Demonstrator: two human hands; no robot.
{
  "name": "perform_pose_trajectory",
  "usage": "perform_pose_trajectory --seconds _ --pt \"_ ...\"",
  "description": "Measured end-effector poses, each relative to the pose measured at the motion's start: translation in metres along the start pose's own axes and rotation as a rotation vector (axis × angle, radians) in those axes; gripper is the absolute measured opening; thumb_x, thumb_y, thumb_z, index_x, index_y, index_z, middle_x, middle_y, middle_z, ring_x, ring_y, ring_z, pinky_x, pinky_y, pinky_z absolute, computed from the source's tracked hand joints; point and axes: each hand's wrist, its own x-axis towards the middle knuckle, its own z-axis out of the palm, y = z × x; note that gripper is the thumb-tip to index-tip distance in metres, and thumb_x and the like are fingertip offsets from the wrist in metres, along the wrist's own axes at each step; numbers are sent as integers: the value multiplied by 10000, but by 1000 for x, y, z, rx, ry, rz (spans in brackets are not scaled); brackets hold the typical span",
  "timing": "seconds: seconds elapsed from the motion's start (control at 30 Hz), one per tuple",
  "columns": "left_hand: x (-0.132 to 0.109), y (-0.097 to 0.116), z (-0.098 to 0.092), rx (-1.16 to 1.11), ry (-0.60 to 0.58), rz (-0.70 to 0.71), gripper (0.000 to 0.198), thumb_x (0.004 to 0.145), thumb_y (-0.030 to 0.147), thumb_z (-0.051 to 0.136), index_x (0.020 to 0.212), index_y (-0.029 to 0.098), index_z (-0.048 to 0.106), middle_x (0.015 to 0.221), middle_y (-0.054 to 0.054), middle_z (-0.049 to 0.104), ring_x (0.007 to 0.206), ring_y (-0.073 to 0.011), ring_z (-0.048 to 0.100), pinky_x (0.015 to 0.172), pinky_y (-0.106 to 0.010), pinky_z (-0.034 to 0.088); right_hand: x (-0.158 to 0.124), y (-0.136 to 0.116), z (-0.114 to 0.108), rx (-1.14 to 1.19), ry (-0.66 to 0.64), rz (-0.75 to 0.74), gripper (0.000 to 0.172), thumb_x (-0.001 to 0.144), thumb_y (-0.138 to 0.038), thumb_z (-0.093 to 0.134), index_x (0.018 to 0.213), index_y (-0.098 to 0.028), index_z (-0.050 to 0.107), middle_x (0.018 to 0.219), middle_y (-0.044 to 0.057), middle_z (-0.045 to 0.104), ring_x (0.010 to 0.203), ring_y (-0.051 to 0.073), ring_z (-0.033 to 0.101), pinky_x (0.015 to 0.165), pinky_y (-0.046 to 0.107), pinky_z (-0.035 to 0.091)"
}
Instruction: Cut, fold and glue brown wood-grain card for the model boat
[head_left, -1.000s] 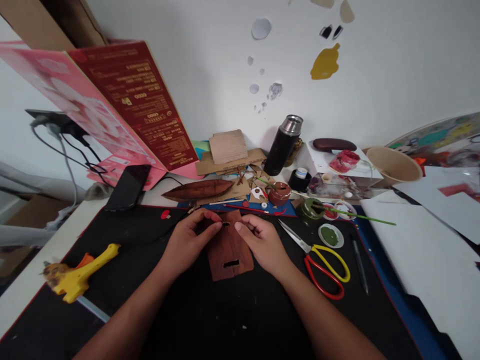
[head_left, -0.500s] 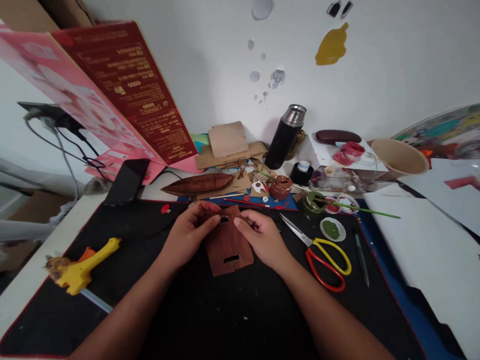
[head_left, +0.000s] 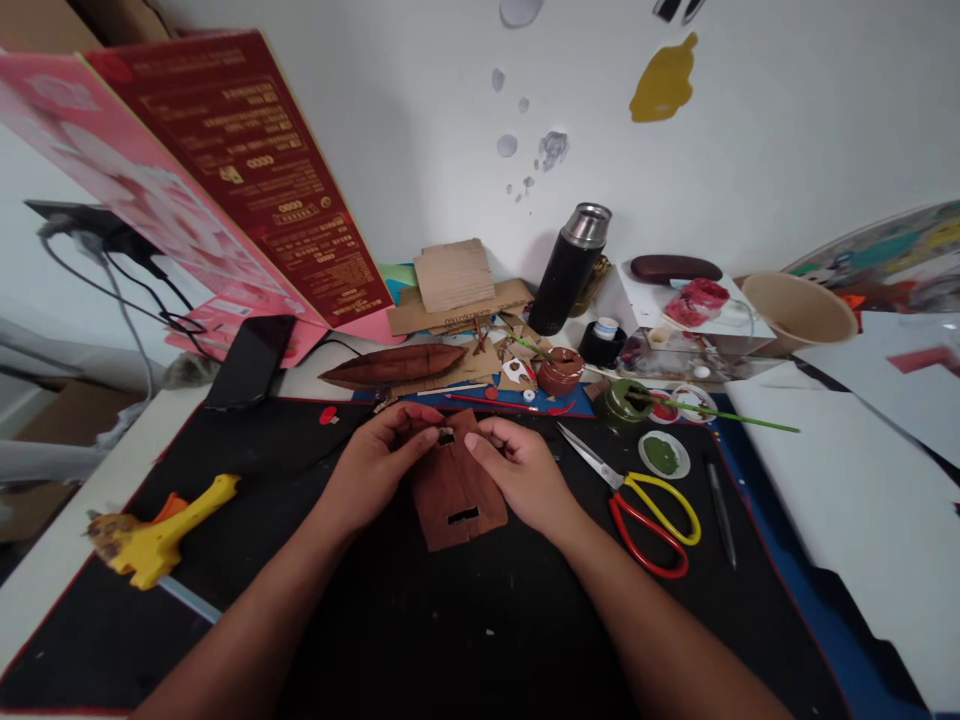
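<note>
Between my hands is a reddish-brown painted piece of cardboard (head_left: 457, 480) with two cut slots, one near its top and one near its bottom. My left hand (head_left: 380, 455) pinches its upper left edge beside the top slot, thumb on the near face. On the upper right edge, my right hand (head_left: 517, 465) grips with thumb in front and fingers curled behind. The fingertips behind the cardboard are partly hidden. Scissors (head_left: 630, 500) with one yellow and one red handle lie to the right of my right hand. Behind the cardboard rests a brown boat-shaped piece (head_left: 394, 366).
A yellow glue gun (head_left: 161, 535) lies at left on the black mat (head_left: 405, 630). Beyond are a phone (head_left: 251, 360), a brown paint jar (head_left: 560, 372), a green paint jar (head_left: 626, 403) and a black thermos (head_left: 570, 270). A pen (head_left: 720, 512) lies right of the scissors.
The view has shifted slightly. My hands keep the same hold on the brown cardboard, with hardly any movement.
</note>
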Motion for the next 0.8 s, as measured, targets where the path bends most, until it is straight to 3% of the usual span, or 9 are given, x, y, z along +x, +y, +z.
perform_pose_trajectory --seconds 0.17,0.33,0.47,0.63,0.8 --pt "-4 6 1 296 53 140 317 852 451 753 1076 229 719 1110 -62 759 1047 -261 708 943 -409 556 0 3 0 -21 13 -12 212 965 -402 629 993 -217 729 893 29 722 805 186 645 724 321 497" --pt "-6 7 4 430 41 190 279 867 416 728 1085 242 715 1091 -46 765 1014 -254 717 916 -398 568 -1 7 1 -39 -24 -3 222 980 -385 610 1036 -210 734 958 55 750 867 212 676 756 342 517" --pt "-6 5 5 381 58 174 235 880 398 704 1049 234 706 1026 -36 759 957 -235 718 874 -375 575 -1 7 2 -68 -43 -6 215 988 -377 603 1047 -212 728 971 49 748 883 212 677 761 335 511" --pt "-6 4 7 275 56 149 206 863 381 731 1003 233 702 988 -24 745 923 -216 706 852 -353 567 -3 5 4 -165 -64 -34 223 981 -413 625 920 -211 698 819 -4 665 755 171 595 658 288 444" --pt "-5 3 9 101 28 77 201 826 349 785 969 234 703 950 -7 728 888 -186 681 798 -302 542 -3 3 5 -115 -71 -46 217 986 -394 613 939 -207 712 855 0 690 777 168 595 688 290 451"
